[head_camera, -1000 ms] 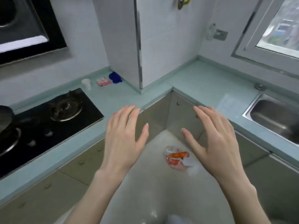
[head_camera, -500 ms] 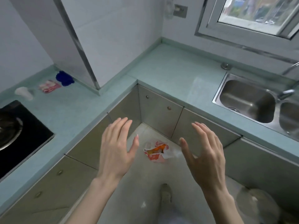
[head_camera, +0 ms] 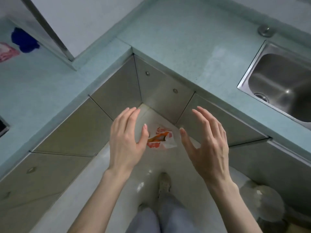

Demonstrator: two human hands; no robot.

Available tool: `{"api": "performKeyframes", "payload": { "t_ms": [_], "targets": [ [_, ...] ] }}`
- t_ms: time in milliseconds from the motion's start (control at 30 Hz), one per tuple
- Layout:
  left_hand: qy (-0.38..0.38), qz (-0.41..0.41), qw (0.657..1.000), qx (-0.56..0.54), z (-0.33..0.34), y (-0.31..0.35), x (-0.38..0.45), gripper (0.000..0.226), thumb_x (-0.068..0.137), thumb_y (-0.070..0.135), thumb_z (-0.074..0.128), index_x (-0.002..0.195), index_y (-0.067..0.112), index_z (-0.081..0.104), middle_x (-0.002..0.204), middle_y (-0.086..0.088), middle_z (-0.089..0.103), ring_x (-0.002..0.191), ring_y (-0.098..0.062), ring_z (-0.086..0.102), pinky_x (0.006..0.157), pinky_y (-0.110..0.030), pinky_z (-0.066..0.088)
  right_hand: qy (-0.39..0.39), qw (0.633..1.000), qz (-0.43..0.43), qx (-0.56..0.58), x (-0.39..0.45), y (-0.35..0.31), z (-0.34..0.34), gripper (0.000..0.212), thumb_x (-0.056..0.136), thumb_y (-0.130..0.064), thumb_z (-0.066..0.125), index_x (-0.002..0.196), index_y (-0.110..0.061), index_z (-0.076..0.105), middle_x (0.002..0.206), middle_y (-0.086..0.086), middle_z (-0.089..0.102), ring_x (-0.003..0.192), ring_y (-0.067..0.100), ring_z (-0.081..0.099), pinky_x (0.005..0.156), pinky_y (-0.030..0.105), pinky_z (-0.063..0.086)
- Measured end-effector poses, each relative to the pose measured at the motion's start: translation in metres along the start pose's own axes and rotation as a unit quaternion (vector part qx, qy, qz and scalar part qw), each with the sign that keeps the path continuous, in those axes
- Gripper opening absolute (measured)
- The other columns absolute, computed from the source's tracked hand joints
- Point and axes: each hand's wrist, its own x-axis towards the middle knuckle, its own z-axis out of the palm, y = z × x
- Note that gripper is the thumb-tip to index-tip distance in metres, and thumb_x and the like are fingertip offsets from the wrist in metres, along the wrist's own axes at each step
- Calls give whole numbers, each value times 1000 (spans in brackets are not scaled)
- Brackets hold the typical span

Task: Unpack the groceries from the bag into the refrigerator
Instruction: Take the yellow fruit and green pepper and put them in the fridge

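Nearest the camera, the person's legs and one shoe point(head_camera: 164, 182) are standing on the pale floor point(head_camera: 94, 190), and a whitish, blurred bag-like bundle point(head_camera: 262, 202) is sitting low at the right by the cabinet base. Above these, the left hand point(head_camera: 126, 143) and the right hand point(head_camera: 207, 148) are hovering palm-down with fingers spread and slightly curled, holding nothing and touching nothing. Between and beyond them, the grocery bag point(head_camera: 160, 138), white plastic with red print and something orange showing at its mouth, is lying on the floor in the cabinet corner. To do this step well, the person is probably best reaching down with both hands to gather the bag by its loose top, lifting evenly so the contents are not spilling through the open mouth. Closing in on either side, the grey cabinet doors point(head_camera: 158, 91) are narrowing the corner and leaving little room for elbows. Farther off, the pale green countertop point(head_camera: 193, 47) is carrying a steel sink point(head_camera: 282, 84) at the right, and a blue object point(head_camera: 23, 40) beside a pink packet point(head_camera: 7, 52) at the left. No refrigerator is showing.
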Motion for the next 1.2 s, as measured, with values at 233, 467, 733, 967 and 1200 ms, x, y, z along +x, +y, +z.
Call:
{"api": "performKeyframes", "payload": {
  "t_ms": [233, 467, 733, 967, 1200],
  "targets": [
    [-25, -32, 999, -2, 108, -69, -33, 44, 100, 26, 57, 141, 8, 54, 143, -6, 56, 140, -20, 45, 120, -23, 24, -26, 1000, -2, -6, -36, 61, 107, 51, 98, -35, 66, 141, -9, 56, 150, 7, 53, 138, 25, 51, 113, 45, 43],
    [-48, -46, 998, -17, 254, -162, -85, 46, 101, 34, 53, 142, 13, 52, 143, -3, 55, 138, -17, 45, 118, -36, 36, -66, 997, -13, -33, -82, 143, 265, 54, 98, -39, 64, 142, -10, 55, 150, 7, 53, 136, 26, 53, 110, 46, 45],
    [-100, -13, 994, -50, 399, -247, -137, 51, 98, 39, 55, 146, 23, 47, 140, 2, 57, 126, -12, 50, 101, -28, 45, -81, 995, -13, -48, -137, 231, 409, 53, 100, -49, 55, 141, -15, 57, 144, 3, 59, 129, 26, 58, 108, 45, 47],
    [-148, 110, 982, -24, 473, -311, -168, 32, 96, 35, 59, 126, 29, 63, 125, 11, 65, 111, -10, 58, 89, -21, 49, -105, 994, 18, -34, -170, 275, 499, 58, 100, -60, 41, 144, -23, 53, 146, -3, 57, 132, 19, 54, 113, 41, 43],
    [-237, 144, 960, 32, 517, -334, -163, 35, 96, 35, 61, 130, 32, 60, 129, 11, 65, 111, -13, 62, 87, -27, 53, -127, 992, 21, -14, -188, 295, 534, 59, 101, -62, 34, 144, -26, 53, 143, -7, 60, 131, 16, 56, 113, 35, 42]
  ]
}}
